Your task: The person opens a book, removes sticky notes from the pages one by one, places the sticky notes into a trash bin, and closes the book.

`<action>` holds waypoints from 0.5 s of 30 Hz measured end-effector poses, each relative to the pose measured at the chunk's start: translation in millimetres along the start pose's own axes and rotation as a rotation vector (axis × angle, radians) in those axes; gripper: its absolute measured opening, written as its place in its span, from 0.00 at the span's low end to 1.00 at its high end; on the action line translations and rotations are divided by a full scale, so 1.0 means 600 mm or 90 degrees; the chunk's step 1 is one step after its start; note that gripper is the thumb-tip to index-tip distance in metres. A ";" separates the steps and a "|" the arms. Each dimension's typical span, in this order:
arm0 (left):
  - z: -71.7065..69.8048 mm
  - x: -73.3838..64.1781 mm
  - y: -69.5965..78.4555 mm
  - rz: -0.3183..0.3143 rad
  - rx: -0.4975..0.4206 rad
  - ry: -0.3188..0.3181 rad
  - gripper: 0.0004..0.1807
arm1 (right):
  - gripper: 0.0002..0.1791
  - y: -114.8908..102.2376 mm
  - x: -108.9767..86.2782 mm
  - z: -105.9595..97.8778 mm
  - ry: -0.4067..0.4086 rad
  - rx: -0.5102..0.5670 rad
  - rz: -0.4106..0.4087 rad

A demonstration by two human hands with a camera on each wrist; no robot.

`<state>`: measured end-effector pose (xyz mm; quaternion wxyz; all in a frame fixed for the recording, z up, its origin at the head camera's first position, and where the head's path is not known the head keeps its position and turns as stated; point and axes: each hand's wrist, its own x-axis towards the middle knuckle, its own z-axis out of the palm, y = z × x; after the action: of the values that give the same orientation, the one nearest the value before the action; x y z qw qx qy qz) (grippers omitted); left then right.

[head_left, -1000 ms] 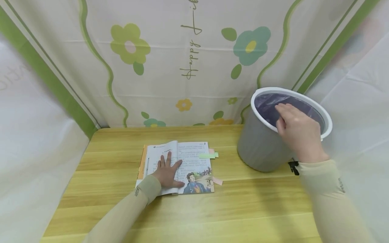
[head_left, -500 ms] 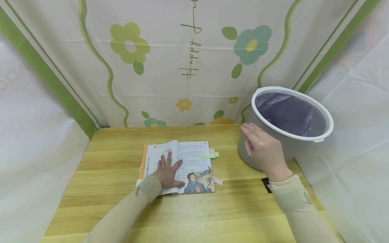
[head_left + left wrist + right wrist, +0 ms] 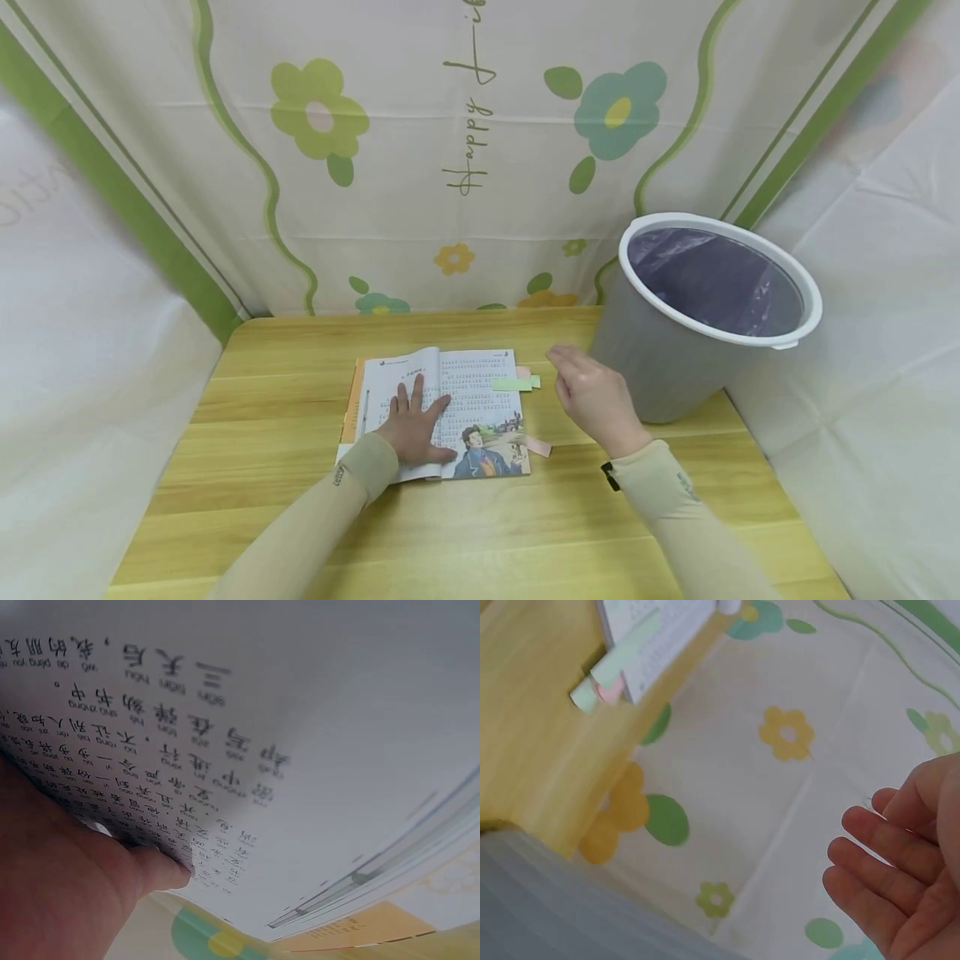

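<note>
An open book (image 3: 476, 367) with printed pages and a coloured picture at its lower right lies on the wooden table. My left hand (image 3: 412, 429) rests on its left page with the fingers spread. From the right edge stick out a green sticky tab (image 3: 513, 384), a pink one partly behind it, and a lower pink sticky tab (image 3: 537, 447). My right hand (image 3: 600, 404) is above the table between the book and the bin. In the right wrist view its fingers (image 3: 877, 896) are loosely bent, and nothing shows in them.
A grey bin (image 3: 652, 367) with a white rim and a dark purple liner stands at the right of the table (image 3: 465, 533), close to the right-hand cloth. A flowered curtain (image 3: 480, 242) hangs along the table's back edge, with white cloth on both sides.
My right hand has moved from over the bin's mouth, left and down toward the book's right edge. The left hand, book and bin have stayed in place.
</note>
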<state>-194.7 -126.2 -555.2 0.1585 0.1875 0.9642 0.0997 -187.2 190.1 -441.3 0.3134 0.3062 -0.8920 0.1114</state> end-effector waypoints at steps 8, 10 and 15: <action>-0.003 -0.002 0.002 -0.005 0.005 -0.006 0.58 | 0.18 -0.008 -0.020 0.060 -0.084 0.017 0.046; -0.004 -0.002 0.003 -0.007 0.009 -0.006 0.58 | 0.17 -0.010 -0.024 0.075 -0.102 0.019 0.050; -0.007 -0.004 0.004 -0.007 0.011 -0.006 0.57 | 0.18 -0.013 -0.037 0.112 -0.136 0.020 0.059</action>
<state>-193.6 -125.5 -549.9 0.1621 0.1840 0.9653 0.0894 -201.9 168.3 -507.2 0.2060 0.2797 -0.9317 0.1064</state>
